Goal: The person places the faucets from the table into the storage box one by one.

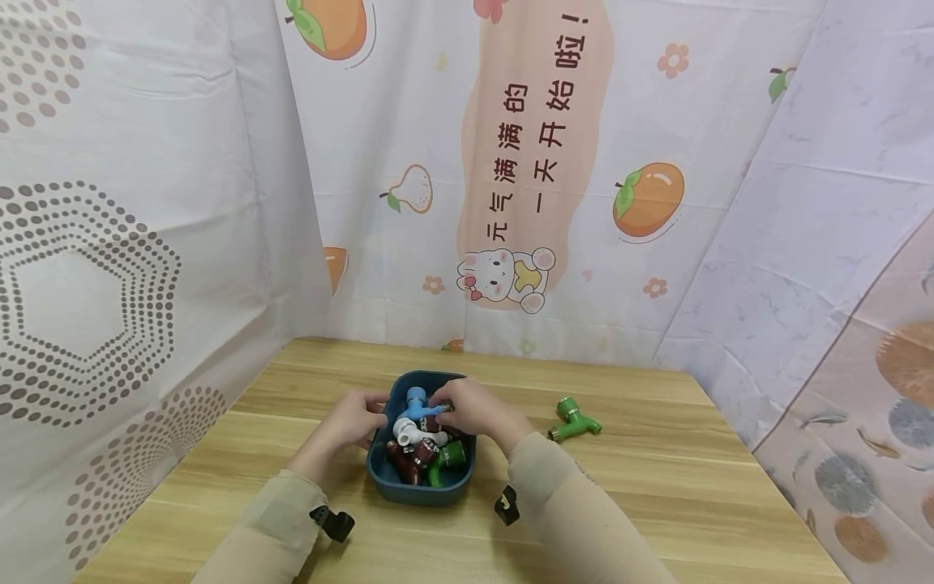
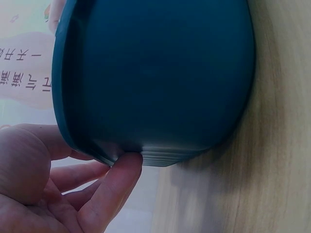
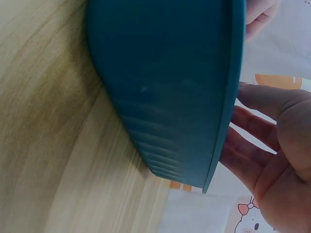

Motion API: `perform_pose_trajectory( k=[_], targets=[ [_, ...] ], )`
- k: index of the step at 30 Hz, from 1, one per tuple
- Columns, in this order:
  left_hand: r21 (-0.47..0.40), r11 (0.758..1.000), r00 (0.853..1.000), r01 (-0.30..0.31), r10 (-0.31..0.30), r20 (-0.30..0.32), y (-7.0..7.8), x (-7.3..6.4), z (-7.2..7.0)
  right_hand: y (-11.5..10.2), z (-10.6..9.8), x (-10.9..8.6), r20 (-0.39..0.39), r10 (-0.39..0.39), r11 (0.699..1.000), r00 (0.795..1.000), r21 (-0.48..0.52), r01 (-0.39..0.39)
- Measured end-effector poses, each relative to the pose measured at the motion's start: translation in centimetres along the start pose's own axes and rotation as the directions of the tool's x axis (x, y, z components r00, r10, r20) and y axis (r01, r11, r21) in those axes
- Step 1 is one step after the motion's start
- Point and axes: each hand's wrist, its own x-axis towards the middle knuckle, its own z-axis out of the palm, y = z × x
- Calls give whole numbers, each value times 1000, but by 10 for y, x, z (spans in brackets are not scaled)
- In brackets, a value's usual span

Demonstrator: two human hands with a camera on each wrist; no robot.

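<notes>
A dark blue plastic basket (image 1: 421,493) on the table holds several small toy-like taps. Inside are a blue tap (image 1: 416,403), a white tap (image 1: 417,434), a dark red tap (image 1: 406,464) and a green tap (image 1: 451,456). My left hand (image 1: 352,420) grips the basket's left rim, with a finger pressed to the outer wall (image 2: 146,87) in the left wrist view. Over the right rim reaches my right hand (image 1: 470,404), its thumb and finger pinching the threaded end of the blue tap. The basket wall hides those fingertips in the right wrist view.
Another green tap (image 1: 574,420) lies on the wooden table (image 1: 642,487), right of the basket. Printed curtains (image 1: 409,284) hang behind the table and along both sides. A black strap end (image 1: 332,523) sticks out at the left wrist.
</notes>
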Motion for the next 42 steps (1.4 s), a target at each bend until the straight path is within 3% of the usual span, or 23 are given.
perform_pose_trajectory(
  k=[18,32,42],
  targets=[
    [0,1000,1000,17,-17,1,1,2,0,1,-8,-4,-4,-15,999,1000,49,15],
    [-5,1000,1000,14,-14,4,1,1,0,0,-13,-9,-51,-36,999,998,7,36],
    [2,1000,1000,22,-22,11,-2,4,-1,8,-19,-14,-74,-49,995,996,81,55]
  ],
)
